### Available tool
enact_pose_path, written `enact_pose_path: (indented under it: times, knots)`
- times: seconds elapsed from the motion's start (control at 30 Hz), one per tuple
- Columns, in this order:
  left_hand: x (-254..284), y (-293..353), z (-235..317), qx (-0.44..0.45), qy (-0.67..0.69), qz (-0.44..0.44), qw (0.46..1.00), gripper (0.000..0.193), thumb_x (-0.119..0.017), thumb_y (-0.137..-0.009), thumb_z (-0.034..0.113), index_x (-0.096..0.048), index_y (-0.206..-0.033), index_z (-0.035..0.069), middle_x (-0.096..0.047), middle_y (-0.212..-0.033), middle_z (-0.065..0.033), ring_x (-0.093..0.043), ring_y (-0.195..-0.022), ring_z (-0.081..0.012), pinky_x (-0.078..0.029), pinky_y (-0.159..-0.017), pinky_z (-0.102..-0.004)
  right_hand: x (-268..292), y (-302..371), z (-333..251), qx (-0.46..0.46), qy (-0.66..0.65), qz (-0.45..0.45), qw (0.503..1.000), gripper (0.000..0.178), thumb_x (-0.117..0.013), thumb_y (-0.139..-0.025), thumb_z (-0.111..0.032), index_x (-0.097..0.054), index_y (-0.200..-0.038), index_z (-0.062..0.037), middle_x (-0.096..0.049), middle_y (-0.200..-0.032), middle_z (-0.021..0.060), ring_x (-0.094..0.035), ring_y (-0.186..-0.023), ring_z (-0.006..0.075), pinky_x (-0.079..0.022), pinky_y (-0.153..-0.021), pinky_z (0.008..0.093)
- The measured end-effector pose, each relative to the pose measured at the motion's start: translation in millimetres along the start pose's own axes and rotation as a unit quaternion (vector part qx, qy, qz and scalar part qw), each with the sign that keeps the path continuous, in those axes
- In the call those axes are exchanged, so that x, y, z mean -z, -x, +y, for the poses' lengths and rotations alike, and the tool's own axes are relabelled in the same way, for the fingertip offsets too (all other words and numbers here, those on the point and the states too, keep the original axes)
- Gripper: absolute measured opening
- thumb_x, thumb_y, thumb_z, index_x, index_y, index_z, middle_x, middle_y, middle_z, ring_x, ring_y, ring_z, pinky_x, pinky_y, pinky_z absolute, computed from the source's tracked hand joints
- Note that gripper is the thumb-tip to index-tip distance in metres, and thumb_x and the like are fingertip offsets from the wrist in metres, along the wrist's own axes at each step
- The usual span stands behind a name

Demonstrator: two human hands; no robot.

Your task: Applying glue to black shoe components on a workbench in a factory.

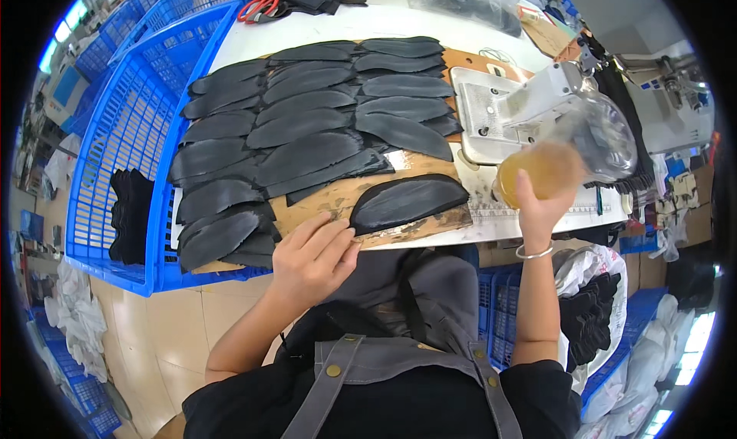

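My left hand (313, 259) is closed at the near edge of the work board (307, 209), its fingertips at the left tip of a black crescent-shaped piece (411, 201). That piece lies alone on the board, with a greyish, coated-looking middle and a darker rim. At the right, my right hand (543, 209) is wrapped round a clear jar of amber liquid (541, 172), smeared by motion. Behind the board's front strip, several similar black pieces (307, 147) lie in overlapping rows.
A white sewing machine (530, 105) stands right of the board, beside a clear plastic container (606, 136). Blue crates (115, 209) flank the table at left, one with black pieces inside. Red-handled scissors (261, 8) lie at the back. A ruler (568, 210) runs along the front right edge.
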State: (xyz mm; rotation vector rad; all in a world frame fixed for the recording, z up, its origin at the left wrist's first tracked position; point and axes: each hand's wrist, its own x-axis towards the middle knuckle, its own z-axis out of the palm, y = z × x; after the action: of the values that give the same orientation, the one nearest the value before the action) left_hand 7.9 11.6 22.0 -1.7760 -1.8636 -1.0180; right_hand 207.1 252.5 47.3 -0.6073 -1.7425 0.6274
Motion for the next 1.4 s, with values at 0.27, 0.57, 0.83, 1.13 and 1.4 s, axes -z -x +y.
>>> enact_pose_path:
  times: [0.27,0.57,0.83,1.13,1.4]
  knots:
    - [-16.3,-65.3,21.0,-0.015,0.069,-0.115,0.991,0.047,-0.073,-0.068,0.026,-0.055,-0.102,0.000,-0.055,-0.100,-0.0096,-0.053,-0.093,-0.0283,-0.041,-0.082,-0.0355,11.3,28.1,15.6,-0.325,-0.543,0.049,0.773,0.048,-0.052,-0.084,-0.038,-0.049,-0.115,-0.0010,-0.055,-0.106,0.0134,-0.057,-0.099,0.0261,-0.047,-0.087,0.0424]
    - [-52.4,-92.4,27.3,0.025,0.067,-0.273,0.959,0.065,-0.073,-0.065,0.037,-0.053,-0.114,0.000,-0.050,-0.109,-0.0132,-0.046,-0.105,-0.0293,-0.034,-0.091,-0.0390,11.6,39.5,22.3,-0.316,-0.522,0.024,0.792,0.053,-0.047,-0.085,-0.042,-0.046,-0.120,-0.0028,-0.054,-0.110,0.0112,-0.054,-0.104,0.0254,-0.046,-0.089,0.0446]
    - [-24.0,-76.7,28.7,0.035,-0.004,-0.216,0.976,0.066,-0.076,-0.063,0.026,-0.048,-0.119,0.004,-0.048,-0.113,-0.0122,-0.047,-0.103,-0.0296,-0.034,-0.090,-0.0395,16.6,38.7,19.1,-0.308,-0.507,-0.022,0.805,0.058,-0.046,-0.085,-0.044,-0.041,-0.127,-0.0036,-0.052,-0.113,0.0103,-0.054,-0.105,0.0257,-0.043,-0.092,0.0463]
    - [-4.9,-21.7,6.8,0.069,0.007,-0.113,0.991,0.044,-0.075,-0.065,0.018,-0.057,-0.102,0.002,-0.057,-0.099,-0.0102,-0.056,-0.090,-0.0271,-0.040,-0.082,-0.0392,16.8,42.9,15.8,-0.280,-0.518,0.006,0.808,0.063,-0.047,-0.084,-0.045,-0.035,-0.131,-0.0033,-0.047,-0.119,0.0115,-0.049,-0.108,0.0263,-0.039,-0.096,0.0453]
    - [-10.7,-16.9,-5.0,0.051,0.016,-0.075,0.996,0.037,-0.071,-0.065,0.012,-0.062,-0.099,0.000,-0.060,-0.097,-0.0099,-0.059,-0.083,-0.0222,-0.045,-0.072,-0.0323,-10.5,18.0,-34.5,-0.108,-0.225,-0.056,0.967,0.073,-0.052,-0.078,-0.047,-0.031,-0.131,-0.0006,-0.046,-0.114,0.0156,-0.050,-0.104,0.0286,-0.042,-0.090,0.0451]
